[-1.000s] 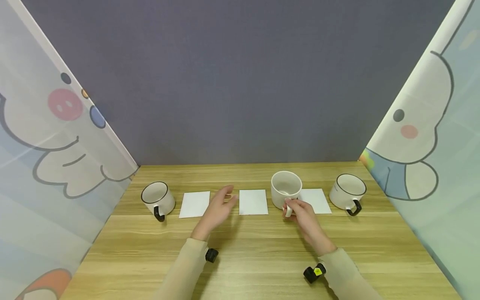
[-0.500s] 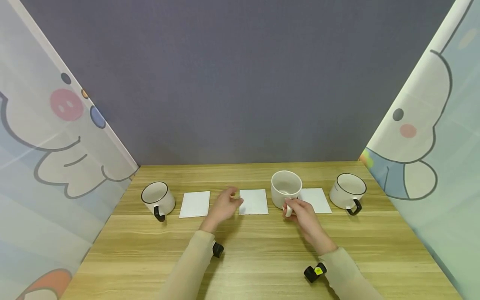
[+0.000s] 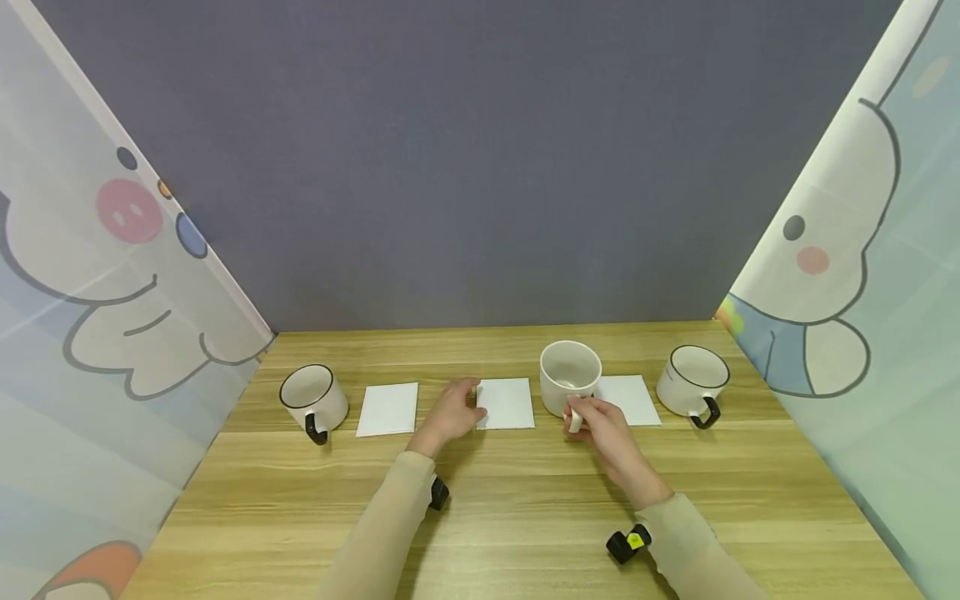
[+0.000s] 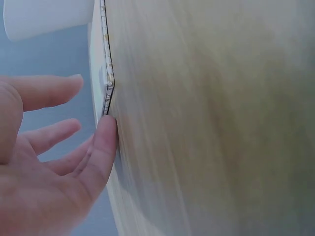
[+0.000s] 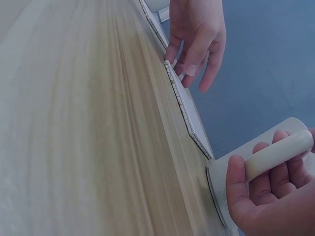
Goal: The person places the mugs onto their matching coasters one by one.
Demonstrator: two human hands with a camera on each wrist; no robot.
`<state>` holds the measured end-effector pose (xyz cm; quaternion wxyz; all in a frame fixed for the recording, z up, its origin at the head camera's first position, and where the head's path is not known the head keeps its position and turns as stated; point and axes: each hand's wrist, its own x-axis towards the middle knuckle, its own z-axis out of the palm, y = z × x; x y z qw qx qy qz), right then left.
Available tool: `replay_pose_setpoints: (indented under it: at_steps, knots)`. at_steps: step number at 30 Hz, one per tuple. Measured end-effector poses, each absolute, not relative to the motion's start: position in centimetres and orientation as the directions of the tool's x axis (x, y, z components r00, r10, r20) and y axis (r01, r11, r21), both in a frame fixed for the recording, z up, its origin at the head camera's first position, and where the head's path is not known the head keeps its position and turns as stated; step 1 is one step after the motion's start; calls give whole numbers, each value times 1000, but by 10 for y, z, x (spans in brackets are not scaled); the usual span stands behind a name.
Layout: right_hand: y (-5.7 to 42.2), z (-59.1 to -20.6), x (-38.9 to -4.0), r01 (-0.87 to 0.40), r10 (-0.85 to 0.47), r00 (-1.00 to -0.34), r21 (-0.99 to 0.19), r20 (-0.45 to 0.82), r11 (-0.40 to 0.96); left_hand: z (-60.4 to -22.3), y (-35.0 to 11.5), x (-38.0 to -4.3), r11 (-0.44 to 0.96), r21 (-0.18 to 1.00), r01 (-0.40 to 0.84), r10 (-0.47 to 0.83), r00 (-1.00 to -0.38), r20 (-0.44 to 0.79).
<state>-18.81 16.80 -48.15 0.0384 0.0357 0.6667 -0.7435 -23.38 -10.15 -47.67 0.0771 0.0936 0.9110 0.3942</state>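
Note:
In the head view, my left hand (image 3: 448,417) is at the left edge of the middle white square coaster (image 3: 507,404). One fingertip rests on the table at the coaster's corner in the left wrist view, while the other fingers (image 4: 51,91) stay extended and apart from it. My right hand (image 3: 618,446) holds the handle of a plain white mug (image 3: 557,393), its fingers curled round that handle (image 5: 278,155) in the right wrist view. The mug stands upright, between the middle coaster and the right coaster (image 3: 632,402), part of which it hides.
A white mug with a black rim and black handle (image 3: 321,404) stands at the left, a similar black-rimmed mug (image 3: 686,398) at the right. Another white coaster (image 3: 387,410) lies left of my left hand. A grey panel (image 3: 480,167) rises behind the wooden table (image 3: 517,517).
My left hand has moved right and reached the middle coaster's left edge. My right hand keeps its grip on the white mug's handle, and the mug has stayed in place.

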Motion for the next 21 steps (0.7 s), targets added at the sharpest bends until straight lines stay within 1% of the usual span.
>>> replay_pose_setpoints:
  at_steps: [9, 16, 21]
  knots:
    - [168, -481, -188, 110, 0, -994, -987, -111, -115, -472, -97, -239, 708, 697, 113, 263, -958, -112]
    - [166, -480, -187, 108, -5, -994, -985, -109, -134, -475, -94, -241, 737, 668, 103, 253, -959, -131]
    - [164, -480, -186, 107, 9, -994, -980, -110, -166, -474, -92, -240, 730, 678, 89, 240, -962, -133]
